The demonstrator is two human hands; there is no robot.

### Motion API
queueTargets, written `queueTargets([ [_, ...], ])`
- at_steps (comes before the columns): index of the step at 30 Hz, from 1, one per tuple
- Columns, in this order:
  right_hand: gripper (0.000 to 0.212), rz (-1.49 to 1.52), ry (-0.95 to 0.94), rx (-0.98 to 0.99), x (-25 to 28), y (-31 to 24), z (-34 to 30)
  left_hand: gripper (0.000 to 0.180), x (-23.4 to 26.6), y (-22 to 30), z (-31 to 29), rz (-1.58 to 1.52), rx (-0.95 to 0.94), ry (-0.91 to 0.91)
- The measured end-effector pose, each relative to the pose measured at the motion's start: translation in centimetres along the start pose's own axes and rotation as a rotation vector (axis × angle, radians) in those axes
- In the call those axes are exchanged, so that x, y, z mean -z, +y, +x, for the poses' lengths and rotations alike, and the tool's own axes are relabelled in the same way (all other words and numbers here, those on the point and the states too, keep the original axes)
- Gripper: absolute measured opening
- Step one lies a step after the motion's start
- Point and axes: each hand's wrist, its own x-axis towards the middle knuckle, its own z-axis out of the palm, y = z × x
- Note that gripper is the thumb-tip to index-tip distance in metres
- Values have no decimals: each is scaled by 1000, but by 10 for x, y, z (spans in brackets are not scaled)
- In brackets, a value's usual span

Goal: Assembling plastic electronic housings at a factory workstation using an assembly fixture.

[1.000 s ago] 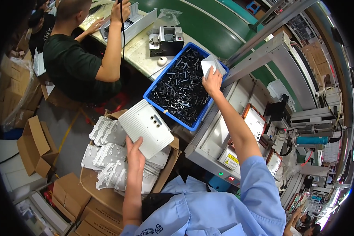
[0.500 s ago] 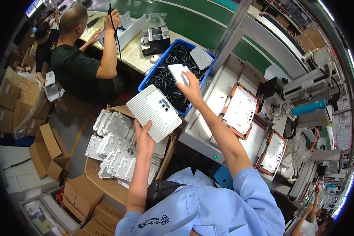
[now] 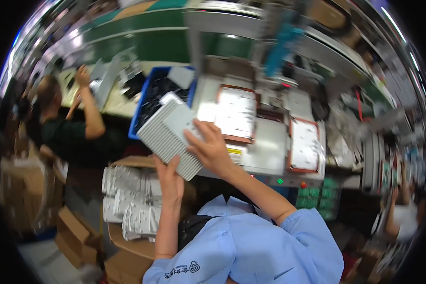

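A pale, ribbed rectangular housing is held tilted in front of me, the ribs toward me. My left hand grips its lower edge, thumb on the ribbed face. At its right side, my right hand has its fingers on the face near a few small holes. A small white plate shows just past the housing's top edge, mostly hidden. Behind that stands a blue bin of black parts, with a light grey plate on top. The picture is blurred by motion.
A carton of similar white housings stands below left. On the machine bench are two orange-edged fixtures carrying white panels. A co-worker sits at the bench on the left. An open cardboard box lies lower left.
My view has turned right toward the machine bench. My right hand has let go of the small white plate it held over the bin and moved onto the ribbed housing; my left hand keeps its hold.
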Motion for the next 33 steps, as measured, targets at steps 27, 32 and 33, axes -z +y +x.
queueTargets([
  [27, 36, -357, 55, -1154, 285, 186, -197, 68, -110, -85, -68, 177, 635, -283],
  [32, 42, -170, 231, -910, 272, 264, -143, 69, -114, -94, -71, 181, 679, -253],
  [33, 42, -163, 227, -909, 271, 268, -142, 69, -115, -96, -71, 184, 676, -246],
])
